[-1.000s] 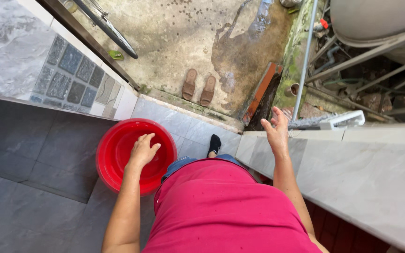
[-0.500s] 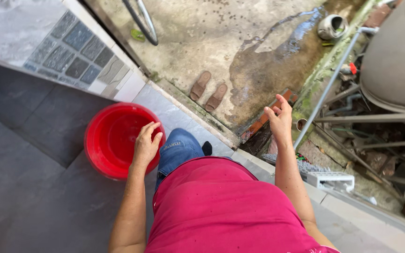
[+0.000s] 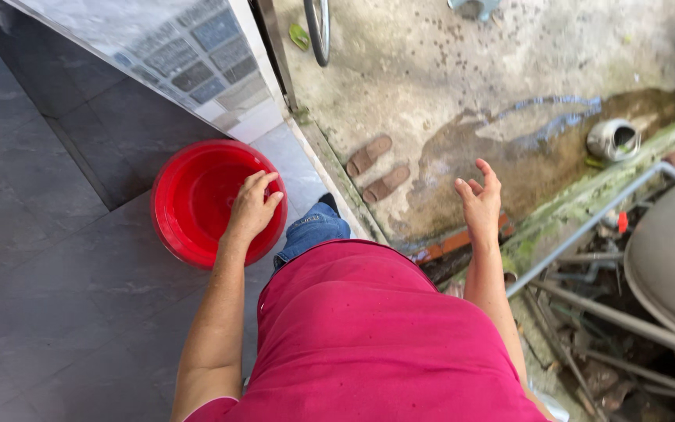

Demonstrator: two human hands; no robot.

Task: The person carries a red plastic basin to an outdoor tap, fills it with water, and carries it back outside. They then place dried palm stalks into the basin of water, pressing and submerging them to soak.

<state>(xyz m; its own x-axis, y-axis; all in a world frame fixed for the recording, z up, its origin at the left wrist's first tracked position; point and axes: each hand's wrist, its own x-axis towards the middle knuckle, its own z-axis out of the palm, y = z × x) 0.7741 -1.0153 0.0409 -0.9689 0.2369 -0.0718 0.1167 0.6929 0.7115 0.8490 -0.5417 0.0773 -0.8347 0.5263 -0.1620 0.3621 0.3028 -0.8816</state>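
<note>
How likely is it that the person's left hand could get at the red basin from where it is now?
Probably yes: the left hand hangs over the near rim of the red basin, and nothing shows between them. Contact cannot be told.

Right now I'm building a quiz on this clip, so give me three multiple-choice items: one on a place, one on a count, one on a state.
1. Where is the left hand?
A. over the red basin
B. on the bicycle wheel
C. on the pipes

2. How many brown sandals lie on the concrete yard floor?
A. one
B. two
C. four

3. How is the right hand?
A. fisted on a cloth
B. gripping a pipe
C. open, empty

Answers: 1 A, its fingers overlap the basin's rim. 2 B, a pair lies side by side. 3 C, the fingers are spread, holding nothing.
</note>
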